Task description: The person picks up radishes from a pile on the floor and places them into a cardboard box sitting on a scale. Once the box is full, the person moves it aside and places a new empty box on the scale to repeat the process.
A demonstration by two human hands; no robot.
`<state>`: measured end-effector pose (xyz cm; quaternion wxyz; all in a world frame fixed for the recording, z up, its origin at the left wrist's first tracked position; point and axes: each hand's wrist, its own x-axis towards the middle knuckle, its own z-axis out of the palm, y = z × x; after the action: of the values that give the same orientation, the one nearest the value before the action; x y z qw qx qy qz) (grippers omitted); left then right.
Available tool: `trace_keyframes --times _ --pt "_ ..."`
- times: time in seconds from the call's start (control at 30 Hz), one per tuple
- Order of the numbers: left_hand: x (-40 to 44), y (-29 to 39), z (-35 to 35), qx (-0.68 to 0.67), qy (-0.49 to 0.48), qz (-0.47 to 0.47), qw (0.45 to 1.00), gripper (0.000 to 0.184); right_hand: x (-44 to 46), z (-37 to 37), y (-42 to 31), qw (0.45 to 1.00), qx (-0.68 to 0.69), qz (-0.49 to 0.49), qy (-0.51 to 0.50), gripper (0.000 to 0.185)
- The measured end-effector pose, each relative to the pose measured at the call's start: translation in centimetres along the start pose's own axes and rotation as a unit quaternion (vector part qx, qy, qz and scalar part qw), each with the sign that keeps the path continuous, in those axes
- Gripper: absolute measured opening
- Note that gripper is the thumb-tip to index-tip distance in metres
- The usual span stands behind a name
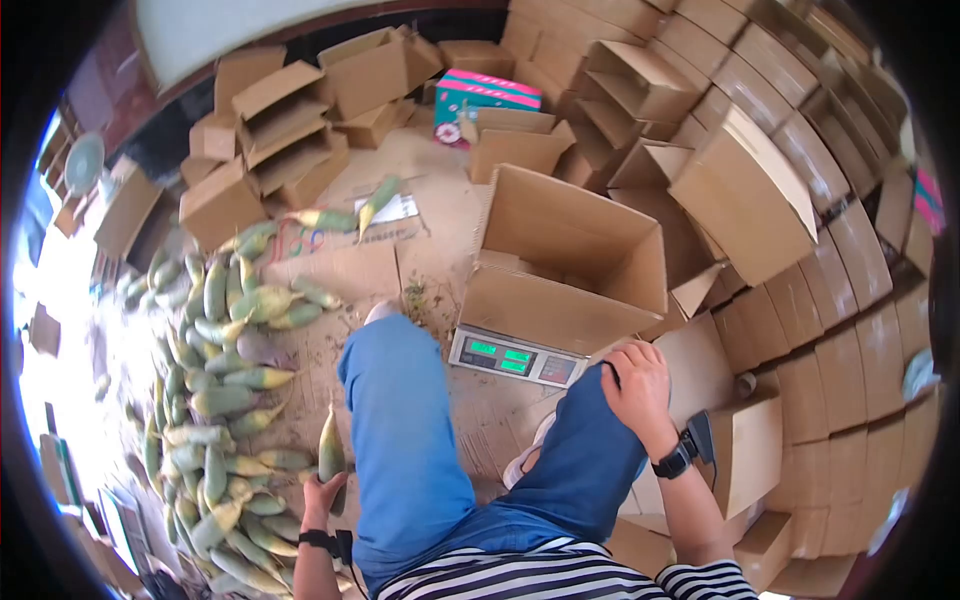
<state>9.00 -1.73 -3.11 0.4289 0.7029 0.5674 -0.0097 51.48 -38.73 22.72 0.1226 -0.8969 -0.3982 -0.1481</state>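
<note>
Low at my left side, my left hand [322, 494] is closed round the thick end of a green radish [331, 447], whose pale tapered tip points up. A large pile of green radishes [222, 400] covers the floor to the left of my legs. My right hand [637, 385] lies open over my right knee, with nothing in it. Just ahead of that knee, an open cardboard box [560, 300] rests on a digital scale [515, 357] with green lit displays. No radish shows in the visible part of the box.
Sealed cartons [800, 300] are stacked along the right side. Open cardboard boxes [285, 110] stand at the back left. A teal and pink box [487, 100] is at the back. Two radishes [378, 206] lie apart from the pile on the cardboard floor [440, 190].
</note>
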Motion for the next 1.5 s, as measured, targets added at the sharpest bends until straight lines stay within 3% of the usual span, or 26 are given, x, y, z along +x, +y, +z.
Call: trace_keyframes --times 0.1,0.17,0.27,0.33,0.4,0.47,0.53,0.57,0.6,0.63,0.67,0.7,0.77,0.9,0.97,1.0,1.03,1.1,1.13,1.2,1.23,1.3,1.4,1.47,1.5 --pt "-0.8 6.0 -3.4 -0.074 0.072 0.050 0.993 0.042 0.0 -0.3 -0.2 1.000 0.012 0.006 0.010 0.013" --pt "-3.2 13.0 -6.2 -0.132 0.138 0.175 0.966 0.033 -0.4 0.1 0.3 0.999 0.016 0.010 0.030 0.012" --pt "-7.6 22.4 -10.7 -0.054 0.201 0.281 0.937 0.055 -0.5 0.3 0.6 1.000 0.013 0.005 0.021 0.012" --pt "-12.2 28.6 -11.9 -0.005 0.247 0.384 0.890 0.066 -0.6 0.4 0.7 1.000 0.018 -0.006 -0.010 0.015" --pt "-15.8 32.9 -11.8 0.005 0.204 0.425 0.882 0.068 -0.1 -1.1 -1.1 0.982 0.185 -0.013 -0.047 0.033" --pt "-18.5 36.3 -10.5 0.071 0.133 0.521 0.840 0.069 0.9 -4.4 -5.2 0.921 0.376 -0.031 -0.093 0.064" --pt "-20.0 38.7 -8.1 0.117 0.108 0.638 0.753 0.068 1.3 -7.1 -8.4 0.797 0.586 -0.048 -0.136 0.086" --pt "-20.5 39.4 -6.9 0.116 0.108 0.640 0.751 0.068 1.1 -7.1 -9.1 0.787 0.595 -0.068 -0.152 0.091" --pt "-20.7 39.8 -5.7 0.123 0.087 0.676 0.721 0.071 1.0 -7.0 -9.7 0.787 0.594 -0.068 -0.151 0.091" --pt "-20.9 40.2 -4.7 0.129 0.065 0.710 0.689 0.074 1.0 -6.8 -10.3 0.734 0.671 -0.021 -0.102 0.085" --pt "-21.2 40.6 -4.0 0.130 0.066 0.710 0.689 0.074 0.9 -6.7 -10.5 0.669 0.741 0.027 -0.052 0.079" --pt "-21.3 41.0 -3.4 0.126 0.061 0.708 0.692 0.077 1.1 -6.8 -10.0 0.669 0.741 0.027 -0.051 0.079" --pt "-21.1 41.7 -3.4 0.123 0.056 0.707 0.695 0.081 1.7 -7.3 -8.2 0.752 0.659 0.004 -0.013 0.071" --pt "-17.3 40.3 -5.1 0.236 0.112 0.633 0.728 0.083 4.6 -9.3 -3.4 0.773 0.628 0.057 0.069 0.065" --pt "-14.1 37.6 -5.2 0.353 0.137 0.551 0.743 0.075 7.9 -10.3 -1.7 0.736 0.657 0.077 0.141 0.050" --pt "-13.4 37.2 -5.1 0.354 0.134 0.552 0.743 0.075 9.6 -10.1 -0.3 0.751 0.641 0.063 0.148 0.046" --pt "-12.8 37.0 -4.9 0.329 0.136 0.554 0.752 0.072 11.4 -9.0 1.4 0.818 0.549 0.053 0.162 0.052" --pt "-12.1 37.1 -4.7 0.306 0.136 0.556 0.761 0.069 14.4 -7.5 3.9 0.930 0.350 0.073 0.082 0.063" --pt "-12.0 37.3 -4.5 0.307 0.135 0.565 0.754 0.066 15.5 -5.8 4.6 0.930 0.351 0.075 0.080 0.063" --pt "-11.9 37.7 -4.2 0.309 0.134 0.571 0.749 0.063 17.8 -1.5 5.9 0.973 0.229 0.010 0.017 0.074" --pt "-11.9 37.9 -4.1 0.311 0.126 0.569 0.750 0.063 18.5 0.7 6.4 0.973 0.230 0.008 0.015 0.074" --pt "-11.6 38.2 -4.0 0.314 0.116 0.562 0.756 0.062 19.8 5.2 7.4 0.977 0.093 0.002 -0.191 0.075" --pt "-11.3 38.4 -4.2 0.310 0.109 0.557 0.763 0.062 20.6 11.2 8.9 0.953 0.046 -0.035 -0.299 0.074" --pt "-11.3 38.5 -4.5 0.301 0.089 0.546 0.777 0.064 21.0 14.1 9.4 0.890 -0.024 -0.079 -0.449 0.076" --pt "-11.1 38.7 -4.6 0.303 0.087 0.539 0.781 0.064 21.1 15.2 9.4 0.886 -0.021 -0.085 -0.454 0.076"
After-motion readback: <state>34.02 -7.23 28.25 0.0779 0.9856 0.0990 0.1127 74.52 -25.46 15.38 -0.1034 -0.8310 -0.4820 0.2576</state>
